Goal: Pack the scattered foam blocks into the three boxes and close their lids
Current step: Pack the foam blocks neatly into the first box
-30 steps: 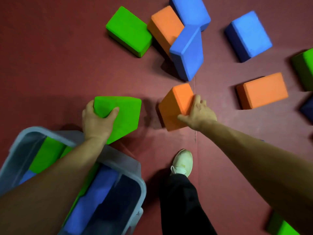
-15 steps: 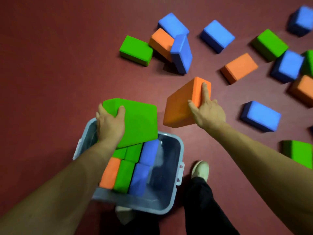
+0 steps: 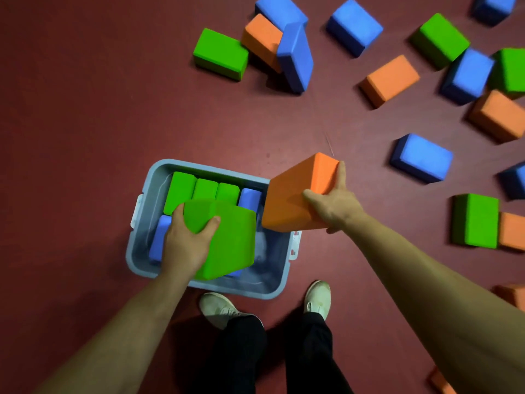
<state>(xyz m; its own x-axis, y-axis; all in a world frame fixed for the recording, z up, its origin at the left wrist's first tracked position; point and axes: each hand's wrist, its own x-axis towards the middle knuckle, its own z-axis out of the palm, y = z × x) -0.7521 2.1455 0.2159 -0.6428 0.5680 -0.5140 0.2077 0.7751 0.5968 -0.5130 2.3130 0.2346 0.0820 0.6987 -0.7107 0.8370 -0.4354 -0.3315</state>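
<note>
An open grey-blue box (image 3: pixel 207 285) stands on the red floor just in front of my feet. Green and blue blocks stand packed on edge along its far and left sides. My left hand (image 3: pixel 186 245) grips a green foam block (image 3: pixel 231 243) and holds it over the middle of the box. My right hand (image 3: pixel 331 203) grips an orange foam block (image 3: pixel 295 194) above the box's right far corner. Many loose blocks lie scattered beyond and to the right.
A pile of green (image 3: pixel 220 54), orange (image 3: pixel 262 41) and blue (image 3: pixel 297 56) blocks lies far ahead. More blocks crowd the right side, including a blue one (image 3: pixel 423 156) and a green one (image 3: pixel 475 220). My two white shoes (image 3: pixel 220 308) stand behind the box.
Both hands lifted their blocks off the floor and carried them back to the box. The green block now hangs over the box's inside, the orange one at its right corner.
</note>
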